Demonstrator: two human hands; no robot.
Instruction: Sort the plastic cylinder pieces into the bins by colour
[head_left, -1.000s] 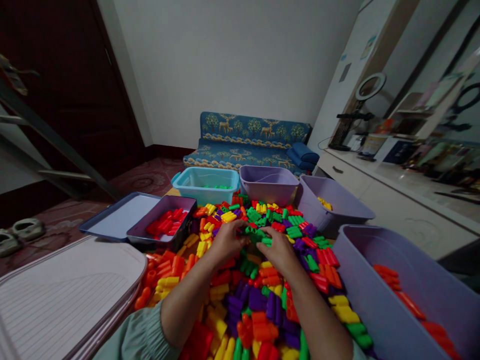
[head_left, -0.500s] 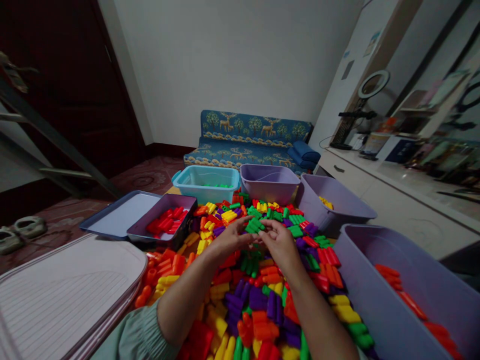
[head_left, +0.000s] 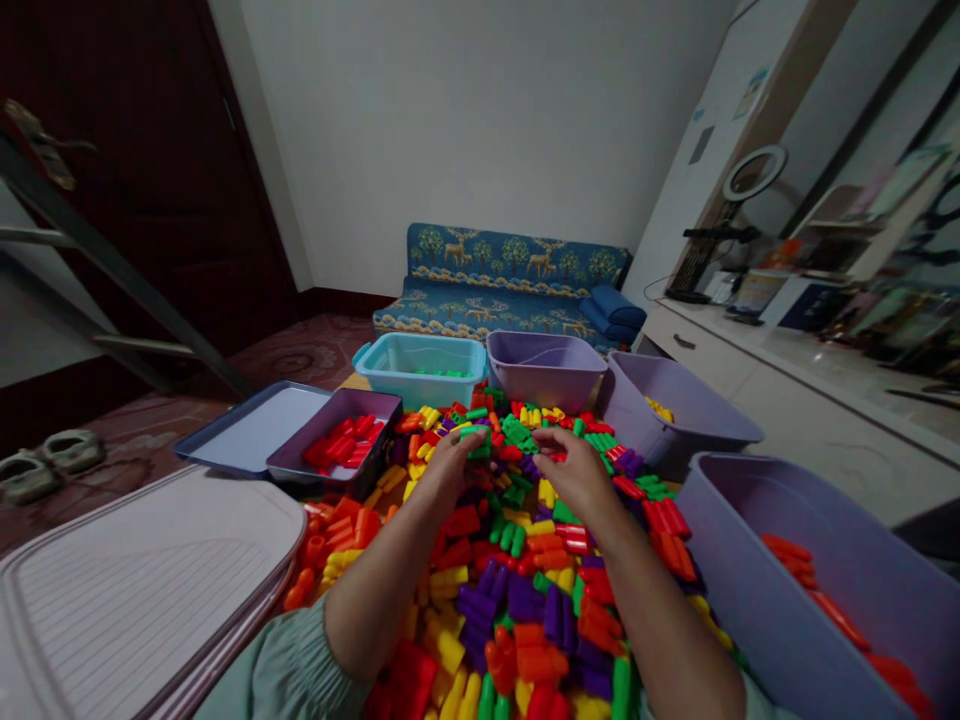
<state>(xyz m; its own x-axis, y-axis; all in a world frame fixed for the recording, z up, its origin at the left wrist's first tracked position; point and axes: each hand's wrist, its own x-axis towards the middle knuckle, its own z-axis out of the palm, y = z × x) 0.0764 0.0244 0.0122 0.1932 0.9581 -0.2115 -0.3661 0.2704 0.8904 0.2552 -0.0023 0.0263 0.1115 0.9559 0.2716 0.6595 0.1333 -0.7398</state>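
Note:
My left hand [head_left: 448, 468] is closed around a green plastic block [head_left: 477, 446] made of joined tubes, above the middle of a pile of coloured blocks. To its right, my right hand [head_left: 576, 468] has its thumb and fingers apart, with nothing visible between them. Near its fingertips lie more green blocks [head_left: 517, 432]. Red, yellow, purple, orange and green blocks spread under both forearms, which hide part of the pile.
Behind the pile stand a light blue bin [head_left: 424, 385] holding green blocks and a purple bin [head_left: 547, 385]. Two more purple bins [head_left: 637, 425] [head_left: 720, 530] line the right side. On the left are an open case [head_left: 281, 465] with red blocks and a pale pink lid [head_left: 150, 570].
My hands were together at a green block and have now moved apart. The left keeps a green block; the right has shifted slightly right. The view has tilted a little.

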